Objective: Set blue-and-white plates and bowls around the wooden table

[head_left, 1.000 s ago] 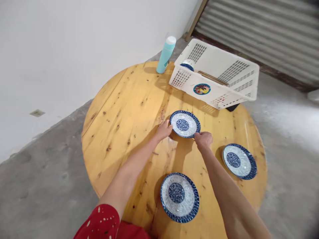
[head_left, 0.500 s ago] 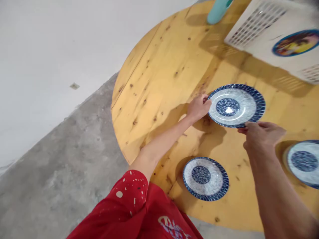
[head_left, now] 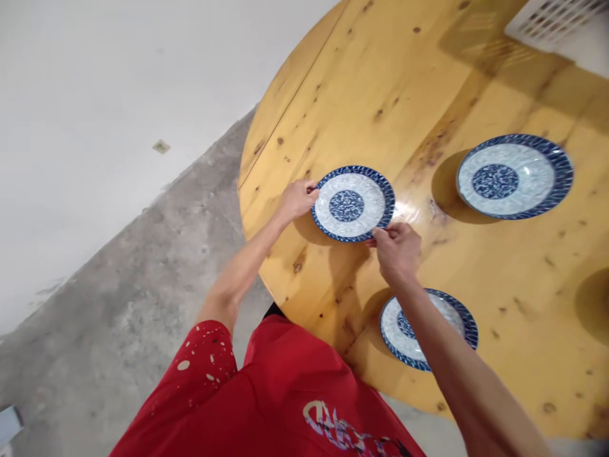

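Note:
A round plate [head_left: 353, 203] with a blue speckled centre and blue patterned rim is between my two hands, over the left part of the wooden table [head_left: 295, 139]. My left hand [head_left: 299, 199] pinches its left rim. My right hand [head_left: 396, 244] grips the lower right rim, thumb on top. Whether the plate's underside touches the table I cannot tell. To the right sits a similar blue-and-white plate [head_left: 516, 178], possibly a stack. Nearer my body, another such plate [head_left: 394, 327] lies partly hidden under my right forearm.
A white slatted basket [head_left: 554, 25] stands at the far right, cut off by the frame. The table's curved edge runs along the left, with grey concrete floor [head_left: 157, 273] and a white wall [head_left: 118, 76] beyond it. A shadow falls on the table at the right edge.
Both hands have carried the plate leftward across the table, and the blue-and-white plate at the right now shows where they were. The view has shifted, leaving most of the basket out of frame.

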A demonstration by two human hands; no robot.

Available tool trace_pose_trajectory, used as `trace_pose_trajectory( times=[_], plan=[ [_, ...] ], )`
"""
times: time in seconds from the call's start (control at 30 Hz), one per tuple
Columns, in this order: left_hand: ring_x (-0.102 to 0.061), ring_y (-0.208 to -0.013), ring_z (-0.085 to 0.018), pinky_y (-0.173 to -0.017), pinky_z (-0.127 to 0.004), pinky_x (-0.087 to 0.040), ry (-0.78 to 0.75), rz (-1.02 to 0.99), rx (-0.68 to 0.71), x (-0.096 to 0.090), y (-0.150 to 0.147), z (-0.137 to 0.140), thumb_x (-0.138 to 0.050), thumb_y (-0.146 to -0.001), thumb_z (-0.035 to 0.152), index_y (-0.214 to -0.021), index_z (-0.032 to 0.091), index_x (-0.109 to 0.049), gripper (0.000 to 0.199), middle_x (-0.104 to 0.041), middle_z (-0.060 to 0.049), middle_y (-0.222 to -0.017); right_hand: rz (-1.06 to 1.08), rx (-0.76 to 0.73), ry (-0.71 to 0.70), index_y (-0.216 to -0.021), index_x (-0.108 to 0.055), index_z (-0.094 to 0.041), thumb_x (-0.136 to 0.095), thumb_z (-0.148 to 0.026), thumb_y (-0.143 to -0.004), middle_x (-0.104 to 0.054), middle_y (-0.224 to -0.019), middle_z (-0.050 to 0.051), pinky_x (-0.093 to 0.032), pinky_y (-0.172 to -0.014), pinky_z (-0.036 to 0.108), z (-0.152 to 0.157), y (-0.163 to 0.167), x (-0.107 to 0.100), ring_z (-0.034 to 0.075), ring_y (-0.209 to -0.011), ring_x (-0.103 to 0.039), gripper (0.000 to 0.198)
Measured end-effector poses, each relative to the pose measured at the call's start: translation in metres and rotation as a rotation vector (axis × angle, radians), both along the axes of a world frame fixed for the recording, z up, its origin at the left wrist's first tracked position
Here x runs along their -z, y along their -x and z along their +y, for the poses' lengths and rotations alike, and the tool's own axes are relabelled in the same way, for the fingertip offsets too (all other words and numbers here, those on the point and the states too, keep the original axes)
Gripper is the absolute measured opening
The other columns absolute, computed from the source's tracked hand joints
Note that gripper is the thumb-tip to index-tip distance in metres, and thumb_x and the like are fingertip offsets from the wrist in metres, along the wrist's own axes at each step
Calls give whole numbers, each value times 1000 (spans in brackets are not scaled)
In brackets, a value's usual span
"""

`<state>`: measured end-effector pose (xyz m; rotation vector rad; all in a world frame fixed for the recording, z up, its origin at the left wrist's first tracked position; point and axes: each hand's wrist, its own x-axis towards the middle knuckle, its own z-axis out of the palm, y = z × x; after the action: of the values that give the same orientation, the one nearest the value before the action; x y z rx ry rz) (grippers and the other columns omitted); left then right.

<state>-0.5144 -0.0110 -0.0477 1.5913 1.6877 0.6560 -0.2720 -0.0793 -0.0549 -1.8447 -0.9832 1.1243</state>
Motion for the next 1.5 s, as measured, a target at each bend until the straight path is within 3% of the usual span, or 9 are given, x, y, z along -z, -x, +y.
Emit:
trace_pose_trajectory(
  times=[0.23, 0.57, 1.03, 1.2, 1.37, 1.5],
  plan=[
    [-46, -64, -15, -62, -27, -32, 34, -14, -52, 5, 63, -17, -52, -80, 24, -67, 18, -57, 16, -47, 3, -61, 75, -34, 106, -80, -48, -25, -63, -21, -73, -61, -59, 0, -54, -52, 33, -12, 68, -4, 22, -53, -66, 17],
    [-47, -64, -17, -63, -31, -30, 31, 101, -89, 11, 99, 6, -52, -82, 21, -64, 20, -55, 18, -51, 0, -63, 133, 4, 156, -79, -48, -24, -63, -15, -76, -61, -59, -1, -56, -54, 32, 5, 117, -1, 21, -54, -67, 17],
    [-44, -63, -17, -62, -30, -26, -37, 130, -22, 11, 105, 35, -51, -87, 21, -61, 22, -43, 28, -49, 0, -63, 212, 57, 104, -78, -48, -24, -65, -22, -72, -62, -59, -1, -57, -51, 29, 18, 130, 13, 20, -54, -66, 19],
    [-50, -67, -16, -65, -27, -33, -11, 20, 7, 21, 108, 37, -53, -93, 31, -66, 20, -52, 29, -55, 1, -66, 261, 4, 77, -83, -53, -21, -71, -42, -76, -65, -66, 1, -58, -56, 30, 2, 119, 19, 18, -58, -67, 28],
    [-61, -75, -16, -72, -25, -44, -49, -113, -213, 28, 124, 6, -47, -97, 34, -77, 20, -60, 28, -65, -1, -77, 236, 8, 64, -85, -59, -18, -74, -52, -75, -69, -77, 4, -58, -59, 30, -47, 93, 18, 17, -61, -67, 39],
    [-62, -76, -14, -72, -24, -49, -50, -154, -532, 29, 154, -57, -42, -98, 36, -94, 20, -66, 29, -69, -4, -87, 245, 31, 105, -85, -62, -18, -75, -53, -77, -69, -80, 4, -58, -63, 30, -95, 75, 16, 16, -63, -67, 38]
  ],
)
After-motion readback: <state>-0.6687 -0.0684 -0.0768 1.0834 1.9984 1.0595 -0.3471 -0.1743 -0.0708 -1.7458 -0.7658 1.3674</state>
